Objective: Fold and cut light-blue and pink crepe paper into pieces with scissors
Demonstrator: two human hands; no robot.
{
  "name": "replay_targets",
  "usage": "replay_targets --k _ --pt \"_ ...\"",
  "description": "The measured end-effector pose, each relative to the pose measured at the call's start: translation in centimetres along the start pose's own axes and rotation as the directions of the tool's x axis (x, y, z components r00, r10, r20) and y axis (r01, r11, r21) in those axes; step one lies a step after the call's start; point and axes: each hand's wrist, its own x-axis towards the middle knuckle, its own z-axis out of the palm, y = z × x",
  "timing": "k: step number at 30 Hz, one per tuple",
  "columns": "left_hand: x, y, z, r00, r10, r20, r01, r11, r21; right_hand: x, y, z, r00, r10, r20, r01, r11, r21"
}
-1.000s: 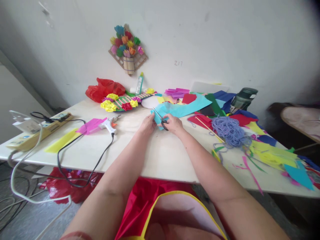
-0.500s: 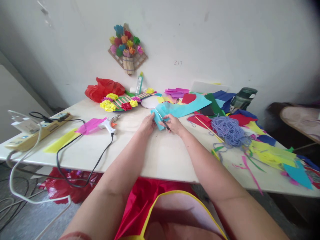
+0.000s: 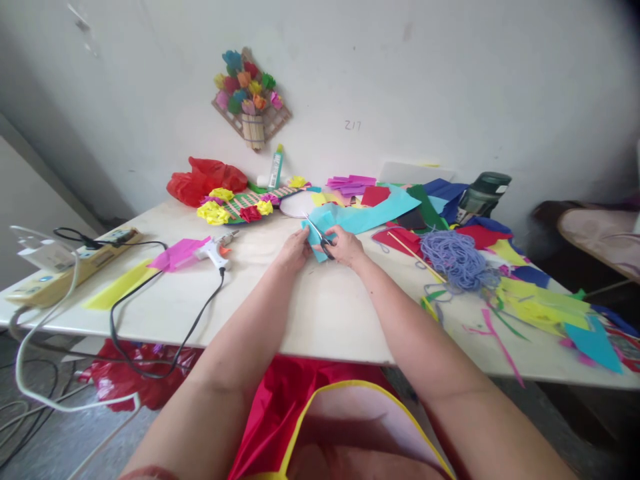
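My left hand (image 3: 296, 248) is closed on the left edge of a small light-blue piece of paper (image 3: 314, 237) above the table. A pair of scissors (image 3: 327, 247) with black handles is in my right hand (image 3: 346, 247), its fingers in the loops. The scissor blades point up and left across the blue paper. Just behind lies a longer strip of light-blue paper (image 3: 370, 212). A white round disc (image 3: 295, 204) rests beyond my left hand, next to a decorated panel with paper flowers (image 3: 243, 208).
At left on the table (image 3: 250, 293) are a glue gun (image 3: 216, 253), pink paper (image 3: 183, 255), yellow paper (image 3: 120, 285) and a power strip (image 3: 75, 267) with cords. To the right lie a purple yarn heap (image 3: 456, 259), a thin stick (image 3: 416, 256) and a dark bottle (image 3: 484, 195).
The scissors have turned a little, and their black handle loops show more plainly and farther apart. Both hands stay close to the same place on the blue paper.
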Motion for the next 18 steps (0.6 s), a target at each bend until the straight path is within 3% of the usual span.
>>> replay_targets --k 10,18 --pt "-0.33 0.19 0.34 1.0 -0.002 -0.015 0.002 1.0 -0.003 0.25 -0.21 -0.03 1.0 0.009 -0.028 -0.009 1.0 0.009" --pt "0.04 0.09 -0.05 0.999 -0.01 -0.037 0.009 1.0 -0.018 -0.16 -0.54 -0.35 0.999 0.028 0.047 -0.031 0.998 0.062"
